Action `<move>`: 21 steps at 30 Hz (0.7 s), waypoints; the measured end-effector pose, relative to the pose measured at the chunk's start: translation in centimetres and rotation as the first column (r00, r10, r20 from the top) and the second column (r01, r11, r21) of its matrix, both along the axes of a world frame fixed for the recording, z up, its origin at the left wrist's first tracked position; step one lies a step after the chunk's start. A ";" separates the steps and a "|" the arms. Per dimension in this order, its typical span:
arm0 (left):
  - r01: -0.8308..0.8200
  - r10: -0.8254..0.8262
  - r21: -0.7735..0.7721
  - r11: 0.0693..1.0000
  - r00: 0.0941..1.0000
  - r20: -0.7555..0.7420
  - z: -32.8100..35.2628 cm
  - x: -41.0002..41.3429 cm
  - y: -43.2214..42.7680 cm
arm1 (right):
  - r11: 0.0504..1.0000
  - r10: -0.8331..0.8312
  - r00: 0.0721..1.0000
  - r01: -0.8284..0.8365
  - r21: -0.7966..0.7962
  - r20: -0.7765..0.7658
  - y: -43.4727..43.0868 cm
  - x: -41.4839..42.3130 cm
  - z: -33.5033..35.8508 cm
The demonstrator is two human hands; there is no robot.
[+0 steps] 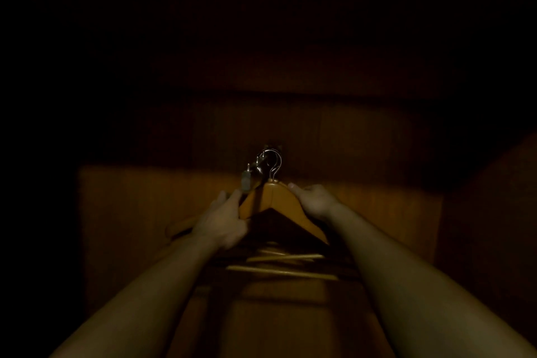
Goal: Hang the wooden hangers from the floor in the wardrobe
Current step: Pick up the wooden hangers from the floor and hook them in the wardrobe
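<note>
- The view is very dark; both bare forearms reach forward into the wardrobe (122,212), whose brown panels are only dimly lit.
- A wooden hanger (277,197) is held up in the middle of the view, facing the camera, with its shoulders sloping down to either side.
- Its metal hook (276,158) curves around the end of a metal rail (252,176), which is seen almost end-on; whether the hook bears on the rail cannot be told.
- The left hand (225,221) has its grip clamped on the hanger's left shoulder, with one finger stretched up toward the rail.
- The right hand (315,200) has its grip closed over the right shoulder, fingers curled across the top edge.
- Below the hands, more hangers (283,270) show as pale crossing bars; how they are supported is lost in shadow.
</note>
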State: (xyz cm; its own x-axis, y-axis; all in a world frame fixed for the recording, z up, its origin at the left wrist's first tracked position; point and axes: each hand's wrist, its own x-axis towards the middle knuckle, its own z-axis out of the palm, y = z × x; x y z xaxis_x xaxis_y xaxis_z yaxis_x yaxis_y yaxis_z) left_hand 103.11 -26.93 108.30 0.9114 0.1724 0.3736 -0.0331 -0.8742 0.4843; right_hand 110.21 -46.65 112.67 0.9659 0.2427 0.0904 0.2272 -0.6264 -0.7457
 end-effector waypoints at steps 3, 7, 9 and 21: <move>-0.021 0.021 0.014 1.000 1.000 -0.008 -0.1 0.0 -0.3 | 0.999 -0.033 0.999 0.033 -0.004 -0.007 -0.7 -0.1 -0.6; -0.037 0.035 0.066 0.997 0.999 0.025 0.5 0.0 -0.6 | 0.995 -0.034 0.987 0.019 0.093 0.157 -1.6 -1.1 -1.1; -0.045 0.041 0.129 0.991 0.999 0.033 1.0 0.2 -0.8 | 0.994 0.050 0.963 -0.074 0.078 0.265 -1.9 -2.2 -1.3; 0.011 -0.011 0.183 0.983 1.000 -0.002 1.8 0.7 -1.2 | 0.989 0.074 0.924 -0.020 -0.147 0.376 -1.4 -3.2 -2.0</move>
